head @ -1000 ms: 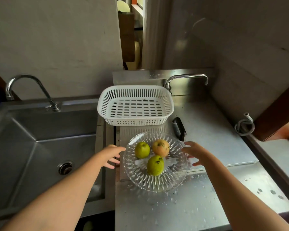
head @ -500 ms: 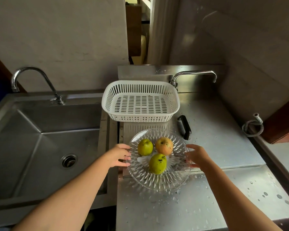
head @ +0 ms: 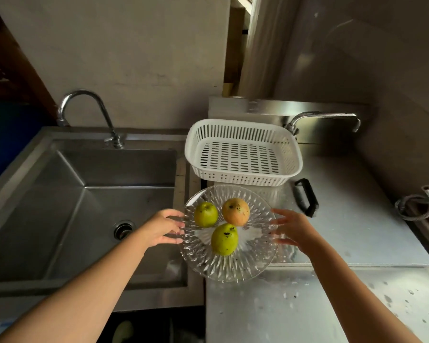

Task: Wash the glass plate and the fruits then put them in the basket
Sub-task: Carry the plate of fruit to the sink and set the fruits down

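A cut-glass plate point(head: 233, 268) carries two green fruits point(head: 206, 214) point(head: 224, 240) and one orange-yellow fruit point(head: 235, 211), all with dark specks of dirt. My left hand point(head: 161, 227) grips the plate's left rim, thumb on top. My right hand point(head: 295, 229) holds the right rim with its fingers spread. The plate's left edge reaches over the lip between counter and sink point(head: 84, 206). The white slotted basket point(head: 243, 179) stands empty just behind the plate.
A curved tap point(head: 84, 95) rises behind the steel sink, whose drain point(head: 123, 229) is uncovered. A second tap point(head: 325, 116) juts out behind the basket. A black handle point(head: 306, 196) lies on the wet counter right of the plate, and a coiled hose point(head: 415, 204) sits far right.
Both hands closed in from either side and took hold of the plate's rim. The plate with the fruits has shifted slightly left toward the sink.
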Demonstrator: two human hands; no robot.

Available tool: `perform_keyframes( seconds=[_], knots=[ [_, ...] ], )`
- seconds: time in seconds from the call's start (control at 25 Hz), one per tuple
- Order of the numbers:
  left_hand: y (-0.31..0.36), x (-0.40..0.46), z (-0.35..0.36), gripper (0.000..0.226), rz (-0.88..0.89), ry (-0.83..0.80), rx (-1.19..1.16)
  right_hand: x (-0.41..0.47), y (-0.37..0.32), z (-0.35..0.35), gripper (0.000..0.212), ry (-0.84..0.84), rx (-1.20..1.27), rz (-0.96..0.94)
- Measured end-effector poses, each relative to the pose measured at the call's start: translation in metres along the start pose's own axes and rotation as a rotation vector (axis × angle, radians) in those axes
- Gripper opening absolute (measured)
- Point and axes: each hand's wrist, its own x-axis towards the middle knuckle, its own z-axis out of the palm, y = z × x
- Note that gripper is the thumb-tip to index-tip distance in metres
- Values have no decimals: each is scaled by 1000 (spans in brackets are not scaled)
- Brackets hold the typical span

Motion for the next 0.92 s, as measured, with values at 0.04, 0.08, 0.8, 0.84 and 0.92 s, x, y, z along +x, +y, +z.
perform_keyframes(
  seconds=[0.04,0.08,0.8,0.84,0.92],
  knots=[
    [0,-1,-18,45,5,-1,-3,0,-8,16,66,-13,2,-2],
    [0,-1,-36,44,9,0,-7,1,-14,32,66,-25,2,-8],
    [-14,45,-365,49,-31,98,-18,54,-111,353,57,-92,-27,-49],
    [-21,63,-372,49,-41,106,-23,70,-109,364,58,-101,-42,-42],
    [-35,97,-381,48,-48,116,-29,103,-99,383,59,-105,-49,-45]
  ],
)
